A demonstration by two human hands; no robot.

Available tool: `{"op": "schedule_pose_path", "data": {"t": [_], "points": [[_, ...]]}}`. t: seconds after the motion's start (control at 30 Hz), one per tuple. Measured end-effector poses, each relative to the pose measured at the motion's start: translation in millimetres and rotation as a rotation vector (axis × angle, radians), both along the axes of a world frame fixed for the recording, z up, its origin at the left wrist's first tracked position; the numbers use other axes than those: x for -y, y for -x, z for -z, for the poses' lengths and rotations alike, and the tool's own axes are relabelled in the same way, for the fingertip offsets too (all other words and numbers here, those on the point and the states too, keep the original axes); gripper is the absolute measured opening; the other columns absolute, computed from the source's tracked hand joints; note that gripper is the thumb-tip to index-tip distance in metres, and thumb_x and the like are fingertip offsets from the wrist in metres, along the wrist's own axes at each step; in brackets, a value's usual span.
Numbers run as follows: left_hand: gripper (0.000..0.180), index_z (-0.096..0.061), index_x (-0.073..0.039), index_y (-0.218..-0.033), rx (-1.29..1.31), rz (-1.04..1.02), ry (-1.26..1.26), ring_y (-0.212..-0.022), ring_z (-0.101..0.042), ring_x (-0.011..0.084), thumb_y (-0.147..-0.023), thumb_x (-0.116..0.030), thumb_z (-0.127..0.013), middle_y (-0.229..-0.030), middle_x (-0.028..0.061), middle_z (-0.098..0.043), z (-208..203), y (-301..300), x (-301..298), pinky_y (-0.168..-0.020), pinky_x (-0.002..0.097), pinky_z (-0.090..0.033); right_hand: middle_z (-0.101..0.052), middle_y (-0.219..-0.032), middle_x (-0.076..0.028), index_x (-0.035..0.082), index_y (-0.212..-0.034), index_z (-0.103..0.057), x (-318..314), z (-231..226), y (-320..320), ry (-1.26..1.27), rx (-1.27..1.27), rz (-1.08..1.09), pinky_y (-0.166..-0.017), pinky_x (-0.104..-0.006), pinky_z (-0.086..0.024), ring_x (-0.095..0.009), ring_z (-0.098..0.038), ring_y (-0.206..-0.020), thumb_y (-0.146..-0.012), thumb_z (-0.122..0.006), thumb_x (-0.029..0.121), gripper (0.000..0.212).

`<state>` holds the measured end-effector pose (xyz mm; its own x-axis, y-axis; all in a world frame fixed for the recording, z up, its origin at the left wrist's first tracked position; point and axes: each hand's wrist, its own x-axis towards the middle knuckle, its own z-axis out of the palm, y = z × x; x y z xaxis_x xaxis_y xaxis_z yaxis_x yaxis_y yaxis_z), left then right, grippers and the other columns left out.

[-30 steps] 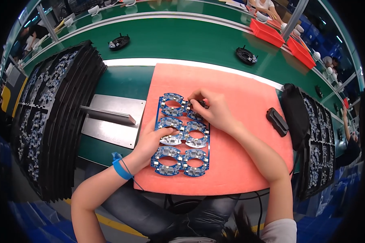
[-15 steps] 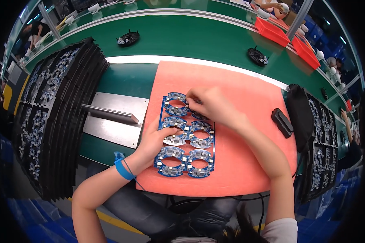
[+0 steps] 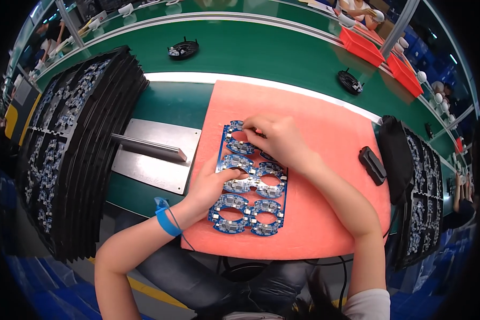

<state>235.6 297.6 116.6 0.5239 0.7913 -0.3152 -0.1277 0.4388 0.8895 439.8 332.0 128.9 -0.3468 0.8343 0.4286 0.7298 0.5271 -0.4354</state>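
A blue circuit board panel with several oval openings lies on the pink foam mat. My left hand grips the panel's left edge, its thumb laid over the middle-left opening and the other fingers mostly hidden beneath. At the far end of the panel, my right hand has its thumb and fingertips pinched together on the far boards. What lies between those fingertips is hidden, and the hand covers the panel's far right corner. A blue wrist strap circles my left wrist.
Stacked black trays of boards stand left, with more trays at right. Beside the mat is a metal plate with an upright bar. A black oblong object rests on the mat. Black round parts sit on the green conveyor; red bins lie beyond.
The black round parts on the conveyor have shifted right. My view has moved slightly; both hands keep nearly the same places on the panel.
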Motion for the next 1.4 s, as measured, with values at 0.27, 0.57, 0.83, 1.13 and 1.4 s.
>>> {"op": "schedule_pose_path", "data": {"t": [0.27, 0.57, 0.83, 1.13, 1.4], "points": [[0.034, -0.05, -0.001, -0.126, -0.007, -0.01, 0.007, -0.105, -0.064, 0.0164, -0.092, 0.002, -0.045, -0.113, 0.0088, -0.063, 2, 0, 0, -0.092, 0.0307, -0.051, -0.072, -0.097, -0.012, 0.002, -0.096, -0.07, -4, 5, 15, -0.216, -0.156, -0.079, -0.074, -0.036, -0.057, -0.028, -0.07, -0.081, -0.082, -0.07, 0.011, 0.017], [0.034, -0.051, 0.0, -0.126, -0.006, -0.029, -0.028, -0.104, -0.065, 0.0163, -0.093, 0.001, -0.048, -0.112, 0.0096, -0.064, -2, -2, 2, -0.092, 0.0302, -0.052, -0.071, -0.091, -0.013, 0.001, -0.094, -0.068, -5, 0, 17, -0.018, -0.185, -0.045, -0.071, -0.0372, -0.056, -0.028, -0.07, -0.079, -0.081, -0.07, 0.012, 0.017], [0.036, -0.049, 0.0, -0.128, -0.024, -0.022, -0.035, -0.105, -0.064, 0.0169, -0.092, 0.002, -0.047, -0.114, 0.0099, -0.063, -1, -2, 3, -0.093, 0.0309, -0.051, -0.07, -0.101, -0.012, 0.002, -0.094, -0.068, 0, 1, 20, -0.061, -0.129, -0.125, -0.073, -0.0348, -0.056, -0.025, -0.069, -0.086, -0.079, -0.072, 0.009, 0.017], [0.029, -0.052, 0.003, -0.121, -0.017, -0.071, -0.045, -0.1, -0.067, 0.0159, -0.092, -0.001, -0.05, -0.106, 0.0101, -0.066, 2, -4, 4, -0.088, 0.0285, -0.054, -0.07, -0.094, -0.009, -0.001, -0.088, -0.064, 2, 2, 25, 0.224, -0.531, -0.009, -0.075, -0.0303, -0.054, -0.018, -0.069, -0.086, -0.078, -0.075, 0.01, 0.018], [0.031, -0.052, 0.003, -0.121, -0.005, -0.07, -0.054, -0.1, -0.067, 0.016, -0.091, 0.001, -0.05, -0.108, 0.0104, -0.066, 3, -3, 4, -0.088, 0.0296, -0.055, -0.069, -0.105, -0.013, 0.003, -0.089, -0.072, 6, 2, 0, 0.055, -0.251, -0.127, -0.08, -0.0336, -0.055, -0.024, -0.069, -0.094, -0.078, -0.074, 0.01, 0.013]]}}
